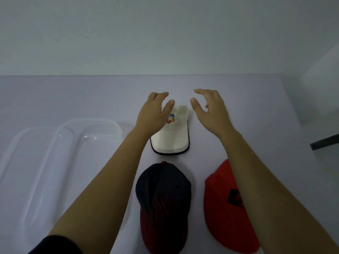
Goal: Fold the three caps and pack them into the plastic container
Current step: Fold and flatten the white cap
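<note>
A white cap with a coloured logo and a dark-edged brim lies in the middle of the table, brim toward me. My left hand hovers over its left side, fingers spread, holding nothing. My right hand hovers just right of the crown, also open. Nearer to me lie a navy cap with a dark red brim and a red cap with a black logo, partly hidden by my right forearm. A clear plastic container stands at the left.
A clear lid lies beside the container at the far left. The pale table ends at a wall behind. A white box-like object and a dark bar sit at the right edge.
</note>
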Demonstrator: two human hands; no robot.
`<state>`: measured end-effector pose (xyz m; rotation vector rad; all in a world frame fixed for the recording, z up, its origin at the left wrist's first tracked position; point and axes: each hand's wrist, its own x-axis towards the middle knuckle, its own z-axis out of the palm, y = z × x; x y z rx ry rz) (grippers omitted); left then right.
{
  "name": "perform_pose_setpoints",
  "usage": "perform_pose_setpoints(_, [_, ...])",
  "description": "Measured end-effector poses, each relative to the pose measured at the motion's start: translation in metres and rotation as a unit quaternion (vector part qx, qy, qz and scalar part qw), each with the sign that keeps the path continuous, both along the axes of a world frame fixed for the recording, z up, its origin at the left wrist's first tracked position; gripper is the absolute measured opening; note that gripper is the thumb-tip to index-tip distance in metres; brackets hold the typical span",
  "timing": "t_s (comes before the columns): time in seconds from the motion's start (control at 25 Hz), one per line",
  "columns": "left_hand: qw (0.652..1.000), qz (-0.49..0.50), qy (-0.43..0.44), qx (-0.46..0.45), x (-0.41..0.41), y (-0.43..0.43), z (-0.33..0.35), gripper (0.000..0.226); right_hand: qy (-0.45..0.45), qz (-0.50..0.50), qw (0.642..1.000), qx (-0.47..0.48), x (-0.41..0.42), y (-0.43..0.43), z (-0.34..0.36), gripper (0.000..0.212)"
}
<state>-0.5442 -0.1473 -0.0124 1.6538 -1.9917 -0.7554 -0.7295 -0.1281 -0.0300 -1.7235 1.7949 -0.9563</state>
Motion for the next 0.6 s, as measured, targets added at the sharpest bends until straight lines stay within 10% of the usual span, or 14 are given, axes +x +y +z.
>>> perform_pose_setpoints(0.36, [0.991,-0.029,0.088,0.099,-0.106,0.117,-0.005,0.042,-0.044,-0.056,0.997,0.005,-0.094,0.118,0.010,0.030])
perform_pose_setpoints(0.6, [0.949,0.016,0.127,0.288,-0.130,0.170,-0.033,0.046,-0.213,-0.118,0.945,0.219,-0.138,0.215,-0.032,0.036])
